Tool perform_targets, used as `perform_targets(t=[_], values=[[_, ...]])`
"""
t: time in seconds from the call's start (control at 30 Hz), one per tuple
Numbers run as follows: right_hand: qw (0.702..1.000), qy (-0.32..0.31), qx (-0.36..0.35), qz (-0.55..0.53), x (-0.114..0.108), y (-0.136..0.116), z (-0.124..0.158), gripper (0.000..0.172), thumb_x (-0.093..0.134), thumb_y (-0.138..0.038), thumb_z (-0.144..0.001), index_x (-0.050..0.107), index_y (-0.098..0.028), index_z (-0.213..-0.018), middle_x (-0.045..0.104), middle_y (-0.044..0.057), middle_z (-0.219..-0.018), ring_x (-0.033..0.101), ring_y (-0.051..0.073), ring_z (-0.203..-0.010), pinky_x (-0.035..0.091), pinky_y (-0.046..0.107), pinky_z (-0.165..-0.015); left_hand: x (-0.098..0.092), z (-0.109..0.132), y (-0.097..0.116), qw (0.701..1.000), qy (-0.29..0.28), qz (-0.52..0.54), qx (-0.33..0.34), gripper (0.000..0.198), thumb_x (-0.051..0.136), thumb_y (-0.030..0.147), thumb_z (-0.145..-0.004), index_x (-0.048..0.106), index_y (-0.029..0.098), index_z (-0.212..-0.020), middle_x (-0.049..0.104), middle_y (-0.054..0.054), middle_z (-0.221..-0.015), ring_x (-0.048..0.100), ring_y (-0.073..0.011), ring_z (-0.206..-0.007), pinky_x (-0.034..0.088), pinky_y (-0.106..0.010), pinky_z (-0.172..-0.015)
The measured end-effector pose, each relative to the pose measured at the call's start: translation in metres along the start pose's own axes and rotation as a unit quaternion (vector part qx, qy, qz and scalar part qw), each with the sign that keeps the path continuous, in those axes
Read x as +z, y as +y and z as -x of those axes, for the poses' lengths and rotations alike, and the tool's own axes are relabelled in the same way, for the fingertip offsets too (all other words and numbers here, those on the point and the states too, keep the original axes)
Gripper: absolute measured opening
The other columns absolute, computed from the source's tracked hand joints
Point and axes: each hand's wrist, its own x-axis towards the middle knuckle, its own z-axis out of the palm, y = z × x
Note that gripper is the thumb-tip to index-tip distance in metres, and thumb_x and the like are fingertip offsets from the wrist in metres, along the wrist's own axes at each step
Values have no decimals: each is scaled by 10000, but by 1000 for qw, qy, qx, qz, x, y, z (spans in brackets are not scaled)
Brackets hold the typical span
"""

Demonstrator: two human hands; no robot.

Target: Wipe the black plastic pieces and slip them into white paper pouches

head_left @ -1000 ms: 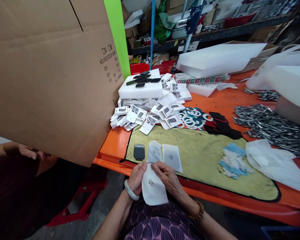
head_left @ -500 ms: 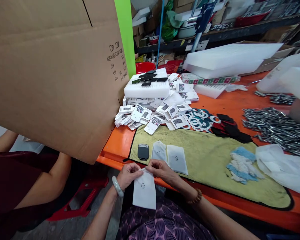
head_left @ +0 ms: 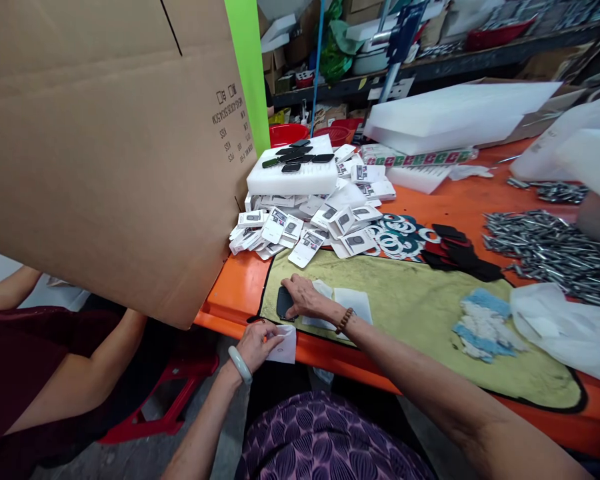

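Note:
My left hand (head_left: 255, 345) is closed on the edge of a thin white pouch (head_left: 283, 347), held at the table's front edge. My right hand (head_left: 304, 297) reaches over the yellow cloth and grips a flat black rounded-square device (head_left: 283, 303), thumb at its near side and fingers at its far side. The device lies on the cloth, partly hidden by the fingers. Under and beyond my right wrist lie two more white pouches, one of them a frosted pouch (head_left: 355, 305), both partly covered.
A yellow cloth (head_left: 410, 313) covers the front of the orange table. Small white boxes (head_left: 307, 248) are heaped behind it, by a foam block (head_left: 293, 179) bearing black pieces. Metal pins (head_left: 550, 257) lie at right. A large carton (head_left: 115, 153) stands left, beside another person's arm (head_left: 80, 373).
My right hand has let go of the white pouch and moved forward onto the black device. My left hand still holds the pouch, now slightly higher and tilted toward the table.

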Motion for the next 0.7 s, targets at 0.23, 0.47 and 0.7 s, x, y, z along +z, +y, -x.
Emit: perform_targets(t=[0.23,0.47,0.7], values=[[918,82,-22,-387,-5,17,15,251,637,-144,-696,525,-200,-914,551,-23,-792,516,139,-722,433,283,-701,2,-3,1,996,36,82,1,117,638,277,-798,727,204,-774,711,-60,-819,616,-204,-797,432,-287,-769],[761,92,19,-642,-19,7,48,360,794,-279,-614,567,-213,-885,610,-32,-775,529,112,-643,426,229,-551,-1,-5,26,991,49,120,21,106,666,268,-780,725,203,-719,678,-35,-722,582,-176,-717,414,-262,-710],[802,41,12,-595,-29,10,72,270,767,-237,-649,624,-193,-873,640,-16,-790,570,133,-723,447,254,-649,15,-8,44,979,70,193,-8,135,713,294,-704,683,172,-655,589,-6,-615,474,-127,-571,358,-244,-569]])
